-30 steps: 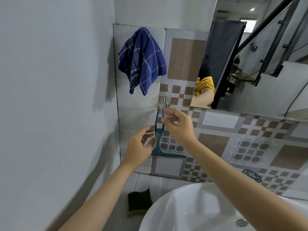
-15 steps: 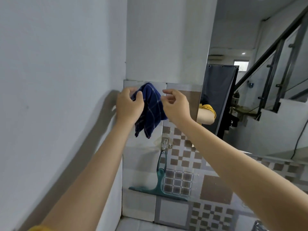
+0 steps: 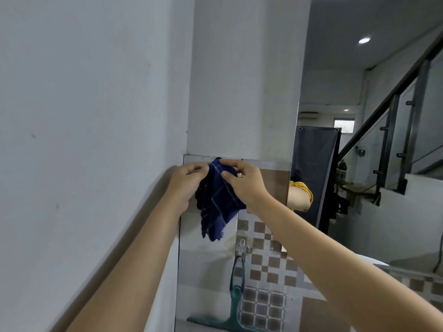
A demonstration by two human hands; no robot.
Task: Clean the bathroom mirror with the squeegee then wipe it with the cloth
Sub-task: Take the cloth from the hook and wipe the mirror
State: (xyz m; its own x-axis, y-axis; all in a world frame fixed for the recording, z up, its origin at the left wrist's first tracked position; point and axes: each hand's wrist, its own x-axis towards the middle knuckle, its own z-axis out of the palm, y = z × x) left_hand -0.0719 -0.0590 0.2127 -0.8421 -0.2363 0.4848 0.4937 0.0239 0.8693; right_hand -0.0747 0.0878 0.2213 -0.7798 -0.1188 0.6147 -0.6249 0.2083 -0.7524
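A dark blue checked cloth (image 3: 219, 204) hangs against the tiled wall near the corner, and both hands pinch its top. My left hand (image 3: 185, 180) grips the cloth's upper left edge. My right hand (image 3: 242, 179) holds its upper right part between thumb and fingers. Below it a green squeegee (image 3: 233, 305) hangs blade down from a small metal hook (image 3: 241, 245) on the tiles. The mirror (image 3: 371, 140) fills the right side and reflects a staircase, a dark curtain and a yellow sleeve.
A plain white wall (image 3: 91, 140) closes in on the left, meeting the patterned tile wall (image 3: 266, 264) at the corner. A white basin rim (image 3: 438, 258) shows at the far right edge.
A second ago both hands were at the squeegee on its hook. They rose to the cloth, and now grip its top more tightly. The view has tilted upward.
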